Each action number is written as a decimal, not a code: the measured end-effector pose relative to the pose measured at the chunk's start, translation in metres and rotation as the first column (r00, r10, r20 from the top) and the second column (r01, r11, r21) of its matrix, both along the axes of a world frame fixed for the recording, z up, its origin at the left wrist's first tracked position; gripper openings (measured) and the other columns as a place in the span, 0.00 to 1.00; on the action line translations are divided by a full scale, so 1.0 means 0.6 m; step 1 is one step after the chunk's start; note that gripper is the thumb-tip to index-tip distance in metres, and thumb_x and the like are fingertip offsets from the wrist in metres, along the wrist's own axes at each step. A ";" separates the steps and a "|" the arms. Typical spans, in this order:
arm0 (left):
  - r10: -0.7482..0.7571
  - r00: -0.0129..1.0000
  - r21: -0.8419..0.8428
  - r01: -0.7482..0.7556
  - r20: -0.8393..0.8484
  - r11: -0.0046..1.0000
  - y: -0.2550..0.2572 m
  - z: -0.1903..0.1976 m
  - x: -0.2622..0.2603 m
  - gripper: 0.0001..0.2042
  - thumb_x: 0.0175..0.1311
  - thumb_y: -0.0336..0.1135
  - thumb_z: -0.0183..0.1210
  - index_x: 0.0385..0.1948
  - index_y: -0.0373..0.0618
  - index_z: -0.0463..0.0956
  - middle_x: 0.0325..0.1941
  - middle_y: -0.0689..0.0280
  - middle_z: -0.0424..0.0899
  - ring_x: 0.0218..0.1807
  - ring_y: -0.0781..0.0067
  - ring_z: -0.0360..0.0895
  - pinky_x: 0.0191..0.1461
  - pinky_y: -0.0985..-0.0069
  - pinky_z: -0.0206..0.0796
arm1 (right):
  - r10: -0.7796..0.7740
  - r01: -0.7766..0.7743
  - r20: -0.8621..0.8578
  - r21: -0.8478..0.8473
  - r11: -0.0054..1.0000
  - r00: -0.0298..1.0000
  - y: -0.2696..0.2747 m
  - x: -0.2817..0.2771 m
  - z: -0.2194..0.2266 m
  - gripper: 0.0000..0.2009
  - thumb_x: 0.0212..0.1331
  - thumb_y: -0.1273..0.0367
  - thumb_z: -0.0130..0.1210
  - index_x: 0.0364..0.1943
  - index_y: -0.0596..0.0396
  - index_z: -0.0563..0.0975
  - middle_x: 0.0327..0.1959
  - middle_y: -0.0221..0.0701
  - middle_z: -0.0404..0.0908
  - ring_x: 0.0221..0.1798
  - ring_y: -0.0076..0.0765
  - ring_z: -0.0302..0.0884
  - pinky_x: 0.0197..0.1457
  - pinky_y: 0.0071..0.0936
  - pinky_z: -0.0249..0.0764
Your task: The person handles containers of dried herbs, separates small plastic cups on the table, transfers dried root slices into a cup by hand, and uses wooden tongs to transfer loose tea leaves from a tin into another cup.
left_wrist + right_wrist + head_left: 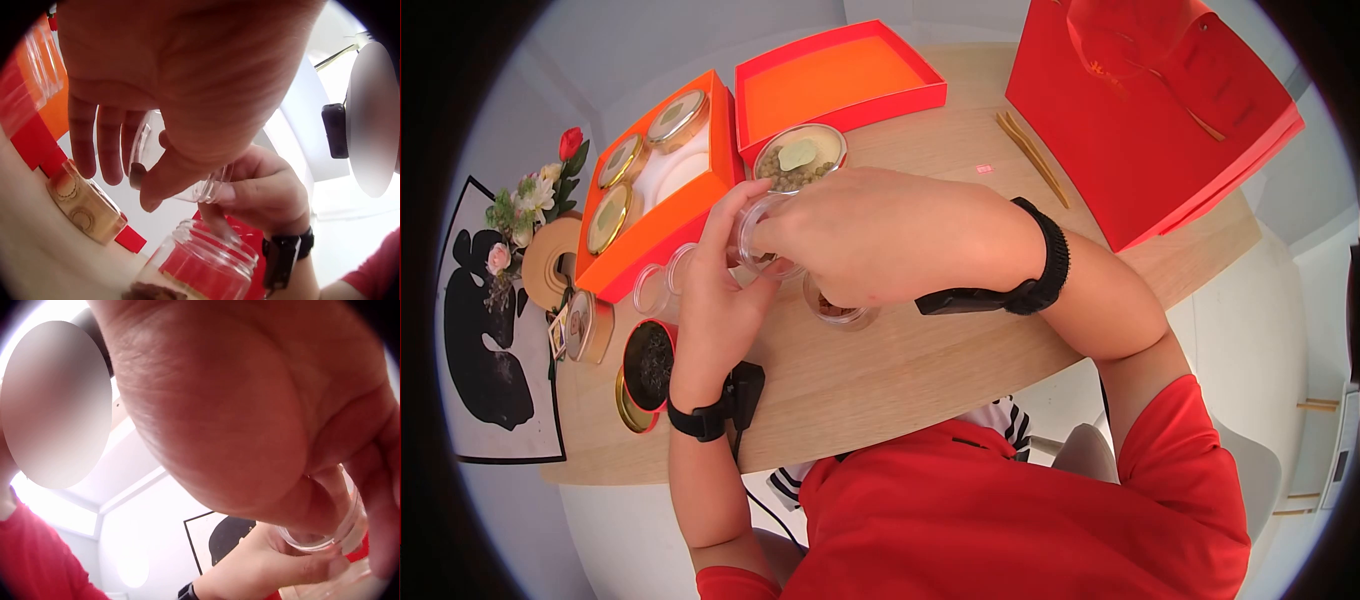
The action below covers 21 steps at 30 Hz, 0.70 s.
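My left hand (718, 315) grips a clear, lidless jar (147, 147) between thumb and fingers, tipped on its side. A dark brown piece (137, 175) shows low in it. Over the jar's mouth bends my right hand (870, 235), its thumb at the rim in the left wrist view, and some fingertips hidden by jar and hand. Close below both hands stands another open clear jar (206, 256) with brown chunks (153, 292) inside. Just beyond the hands is a round container of green pellets (812, 172) with a pale green label.
An orange box (718, 150) holds several gold-rimmed jars; its lid (840, 85) lies behind. Clear jars (652, 290) stand left of my hands, beside a dark-filled tin (650, 360) and a gold lid (636, 405). Wooden tongs (1035, 160) lie near a red bag (1150, 110).
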<state>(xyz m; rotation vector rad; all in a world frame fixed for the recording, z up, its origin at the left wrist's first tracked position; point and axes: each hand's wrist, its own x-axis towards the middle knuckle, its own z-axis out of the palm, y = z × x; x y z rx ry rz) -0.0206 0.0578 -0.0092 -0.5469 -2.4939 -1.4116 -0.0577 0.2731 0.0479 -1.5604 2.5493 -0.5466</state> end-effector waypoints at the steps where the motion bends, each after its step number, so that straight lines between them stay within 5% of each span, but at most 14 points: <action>1: -0.005 1.000 0.010 0.005 -0.004 1.000 0.001 0.001 0.000 0.38 0.57 0.11 0.68 0.73 0.49 0.72 0.64 0.62 0.85 0.65 0.66 0.83 0.66 0.68 0.76 | -0.025 0.025 -0.001 0.041 0.999 1.000 -0.001 0.002 0.001 0.21 0.52 0.79 0.60 0.54 0.63 0.82 0.44 0.49 0.87 0.42 0.63 0.85 0.47 0.49 0.81; 21: -0.019 1.000 -0.013 0.018 -0.009 1.000 0.001 0.003 0.000 0.37 0.59 0.11 0.65 0.72 0.49 0.72 0.65 0.62 0.84 0.64 0.67 0.84 0.68 0.67 0.75 | 0.004 -0.012 0.121 0.064 0.998 0.993 -0.009 -0.007 -0.009 0.22 0.49 0.80 0.60 0.53 0.69 0.83 0.49 0.46 0.85 0.46 0.59 0.84 0.49 0.46 0.82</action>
